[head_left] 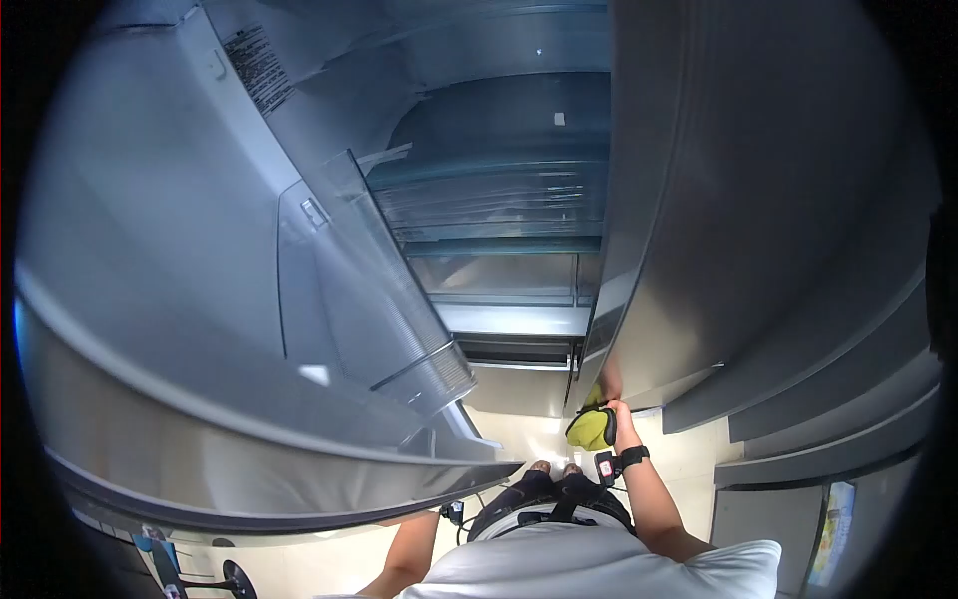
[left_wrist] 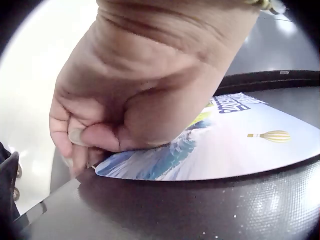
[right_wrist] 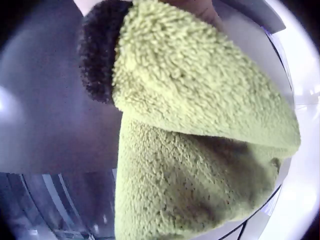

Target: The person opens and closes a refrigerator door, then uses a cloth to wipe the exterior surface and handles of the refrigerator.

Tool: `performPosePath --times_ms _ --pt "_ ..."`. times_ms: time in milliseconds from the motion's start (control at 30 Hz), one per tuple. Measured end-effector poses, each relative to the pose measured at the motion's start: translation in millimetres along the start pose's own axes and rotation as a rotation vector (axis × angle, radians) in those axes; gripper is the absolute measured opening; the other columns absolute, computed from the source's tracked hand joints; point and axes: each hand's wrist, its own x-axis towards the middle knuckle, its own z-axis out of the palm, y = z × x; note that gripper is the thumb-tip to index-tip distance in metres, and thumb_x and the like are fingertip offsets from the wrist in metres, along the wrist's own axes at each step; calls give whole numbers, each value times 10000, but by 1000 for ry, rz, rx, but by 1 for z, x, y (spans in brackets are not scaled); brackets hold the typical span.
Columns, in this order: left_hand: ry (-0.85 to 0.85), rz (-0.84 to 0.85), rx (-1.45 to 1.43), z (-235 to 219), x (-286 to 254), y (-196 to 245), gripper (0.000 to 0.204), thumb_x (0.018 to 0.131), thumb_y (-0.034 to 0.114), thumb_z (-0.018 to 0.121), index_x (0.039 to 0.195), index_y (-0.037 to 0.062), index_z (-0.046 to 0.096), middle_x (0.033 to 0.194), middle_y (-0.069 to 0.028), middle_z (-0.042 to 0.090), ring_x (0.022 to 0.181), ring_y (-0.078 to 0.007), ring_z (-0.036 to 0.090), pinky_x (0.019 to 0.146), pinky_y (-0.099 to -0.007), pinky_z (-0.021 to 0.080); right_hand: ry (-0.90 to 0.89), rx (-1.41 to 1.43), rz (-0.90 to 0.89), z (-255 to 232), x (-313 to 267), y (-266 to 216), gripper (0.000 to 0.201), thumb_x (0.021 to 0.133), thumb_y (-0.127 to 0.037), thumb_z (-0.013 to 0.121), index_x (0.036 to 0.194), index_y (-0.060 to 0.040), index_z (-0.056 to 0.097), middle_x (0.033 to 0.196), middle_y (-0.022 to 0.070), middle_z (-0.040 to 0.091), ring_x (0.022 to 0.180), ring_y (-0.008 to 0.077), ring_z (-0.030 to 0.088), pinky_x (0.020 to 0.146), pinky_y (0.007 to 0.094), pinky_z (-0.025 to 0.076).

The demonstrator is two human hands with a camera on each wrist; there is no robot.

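Observation:
A fridge stands with its left door [head_left: 249, 454] swung out and its right door [head_left: 758, 250] at the other side. My left hand [left_wrist: 135, 85] grips the edge of the left door, fingers curled at its corner, beside a printed sticker [left_wrist: 225, 145] with a striped balloon. The head view shows only that forearm; the door hides the hand. In my right hand [head_left: 623, 419] is a fluffy yellow-green cleaning cloth [right_wrist: 200, 85] with a dark border, folded over and hanging down. It is close to the right door's shiny face, where its reflection shows.
Inside the fridge are glass shelves [head_left: 499, 165] and a clear drawer [head_left: 509, 275]. A transparent door bin [head_left: 419, 309] sticks out from the left door. Grey cabinets [head_left: 838, 389] line the right side. Pale floor tiles [head_left: 689, 459] lie around my feet.

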Motion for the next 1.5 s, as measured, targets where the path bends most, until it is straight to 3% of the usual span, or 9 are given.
performPosePath --times_ms 367,400,467,567,767,833,867,900,1500 --pt "-76 76 -268 142 133 59 107 829 87 412 802 55 510 668 -36 540 509 -112 504 407 -251 406 -80 26 -96 21 18 -17 196 697 -215 486 745 -40 561 711 104 607 643 238 586 637 313 489" --pt "-137 170 -316 165 135 68 246 868 36 376 1089 55 482 969 9 537 725 -88 542 571 -174 433 -99 31 -100 8 31 -15 199 700 -205 478 768 -35 556 720 97 603 669 236 584 638 327 484" --pt "-57 251 -669 196 160 68 251 862 48 380 1096 44 472 960 -29 551 732 -112 562 547 -212 457 -53 -35 -107 9 6 -33 199 704 -206 477 765 -35 558 724 97 603 672 236 584 642 323 482" --pt "175 463 1066 180 197 81 134 769 35 403 786 -9 528 658 -111 522 524 -186 532 428 -293 423 2 -105 -118 24 9 -26 189 722 -218 478 734 -48 559 716 71 595 658 215 568 636 299 465" --pt "495 105 -215 209 231 83 176 801 168 477 809 45 602 683 -100 606 533 -185 579 426 -326 426 58 -59 -190 34 16 -26 135 684 -209 493 687 -80 530 664 46 559 605 191 535 571 294 445" --pt "452 563 740 189 234 66 145 766 191 590 781 47 601 645 -101 598 548 -214 582 465 -343 436 20 -27 -180 27 22 -25 135 677 -203 488 685 -75 527 658 50 561 595 197 538 574 298 451" --pt "569 509 1417 253 134 118 151 725 177 652 765 42 598 614 -107 583 562 -231 581 487 -346 442 30 -37 -201 23 20 -25 138 676 -202 485 688 -71 529 654 50 558 587 200 538 575 299 453" --pt "593 582 1490 259 132 118 146 781 171 570 738 32 584 588 -98 578 512 -210 559 451 -329 421 42 -50 -225 23 14 -28 142 676 -200 482 692 -67 530 649 50 556 579 203 537 576 300 455" --pt "495 370 1400 288 145 147 158 750 185 584 753 32 624 750 -153 616 698 -262 609 592 -340 478 -51 -20 -271 45 31 -59 188 767 -199 453 787 -30 534 753 87 580 725 227 566 706 319 457"
